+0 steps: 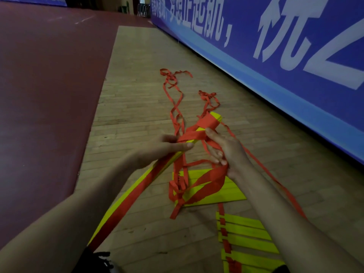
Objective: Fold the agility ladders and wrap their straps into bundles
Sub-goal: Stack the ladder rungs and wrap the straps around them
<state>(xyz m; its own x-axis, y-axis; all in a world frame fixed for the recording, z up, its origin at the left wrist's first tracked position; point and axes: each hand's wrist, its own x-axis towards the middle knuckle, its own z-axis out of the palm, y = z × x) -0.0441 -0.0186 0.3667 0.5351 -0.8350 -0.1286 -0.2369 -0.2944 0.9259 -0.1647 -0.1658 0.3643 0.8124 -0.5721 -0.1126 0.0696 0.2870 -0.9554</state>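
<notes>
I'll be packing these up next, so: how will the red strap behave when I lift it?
Probably floppy: the red strap sags in loops below the right hand and lies twisted on the floor. Likely light, since it hangs from a few fingers. It may well tangle; knotted clumps show at its far ends.

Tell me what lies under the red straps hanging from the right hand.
Yellow rungs lie flat on the wooden floor beneath the red straps that the right hand holds. The straps cover their left part, which cannot be seen.
</notes>
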